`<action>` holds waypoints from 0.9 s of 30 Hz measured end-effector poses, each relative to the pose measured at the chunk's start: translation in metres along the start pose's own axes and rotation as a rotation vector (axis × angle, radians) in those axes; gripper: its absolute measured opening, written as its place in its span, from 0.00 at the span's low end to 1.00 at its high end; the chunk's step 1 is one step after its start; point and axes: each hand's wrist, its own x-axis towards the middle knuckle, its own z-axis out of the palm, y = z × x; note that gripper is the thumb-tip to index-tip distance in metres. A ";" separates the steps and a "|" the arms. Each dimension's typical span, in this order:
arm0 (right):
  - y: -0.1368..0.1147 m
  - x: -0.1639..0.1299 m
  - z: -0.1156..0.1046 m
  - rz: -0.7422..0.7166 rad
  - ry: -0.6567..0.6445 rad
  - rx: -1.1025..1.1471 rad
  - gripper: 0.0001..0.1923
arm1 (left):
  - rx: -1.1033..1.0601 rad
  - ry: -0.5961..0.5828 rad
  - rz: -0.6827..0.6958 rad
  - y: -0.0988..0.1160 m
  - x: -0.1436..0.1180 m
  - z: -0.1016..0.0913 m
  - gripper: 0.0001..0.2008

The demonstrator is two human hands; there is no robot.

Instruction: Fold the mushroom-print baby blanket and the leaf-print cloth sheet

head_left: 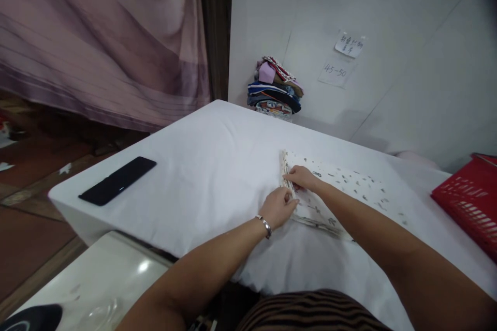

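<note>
A folded white cloth with small dark prints (349,183) lies on the white-covered table (202,160), its layered edge toward the left. My left hand (277,208), with a silver bracelet at the wrist, pinches the near corner of that edge. Farther along the same edge, my right hand (303,177) grips the layers between thumb and fingers. Whether the cloth is a garment or a plain sheet I cannot tell.
A black flat case (118,181) rests at the table's left. Folded clothes (275,88) are piled beyond the far edge, by a wall with paper notes (349,45). A red basket (468,199) stands at right; a pinkish curtain (104,36) hangs at left.
</note>
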 end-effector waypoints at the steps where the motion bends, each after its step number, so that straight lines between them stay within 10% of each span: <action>1: 0.000 0.000 0.000 0.001 -0.004 0.004 0.12 | -0.025 -0.005 -0.024 -0.001 0.001 0.000 0.09; 10: -0.010 -0.018 0.000 0.032 -0.005 0.199 0.06 | -0.207 -0.260 -0.406 -0.022 0.020 -0.016 0.10; 27: -0.017 -0.037 0.011 0.036 -0.186 0.005 0.12 | -0.291 -0.505 -0.349 -0.031 0.025 -0.019 0.12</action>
